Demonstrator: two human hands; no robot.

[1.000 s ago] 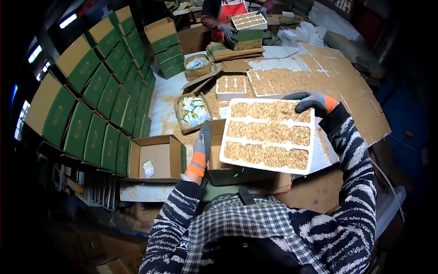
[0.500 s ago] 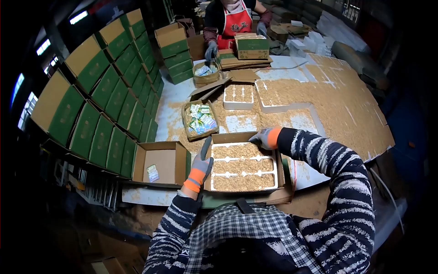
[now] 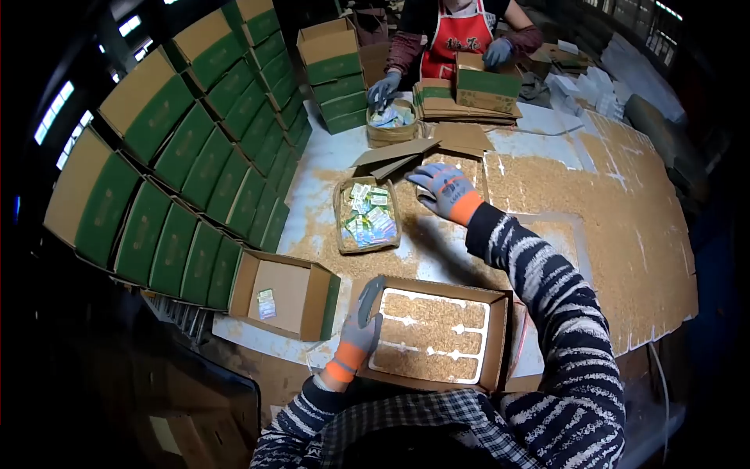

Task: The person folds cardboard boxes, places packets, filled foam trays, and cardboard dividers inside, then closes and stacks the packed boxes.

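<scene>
My left hand (image 3: 362, 327), in a grey glove with an orange cuff, grips the left wall of an open cardboard box (image 3: 501, 328). Inside that box lies a white foam tray (image 3: 486, 319) whose sections hold brown, sawdust-like material. My right hand (image 3: 449, 190), gloved the same way, is stretched out over the middle of the table with its fingers apart. It covers most of a smaller sawdust-filled tray; whether it touches that tray I cannot tell. Left of it stands a basket (image 3: 338, 228) of small printed packets (image 3: 370, 219). Loose cardboard pieces (image 3: 397, 153) lie just beyond my fingers.
An open box (image 3: 315, 301) with one packet (image 3: 266, 304) stands at left, beside stacked green boxes (image 3: 168, 211). Sawdust (image 3: 633, 227) covers the table's right side. Across it, a co-worker in a red apron (image 3: 459, 39) has one hand at another packet basket (image 3: 392, 134).
My right hand has left the box's far edge and moved forward over the smaller tray. My left hand stays on the box. The view has shifted, so things appear lower.
</scene>
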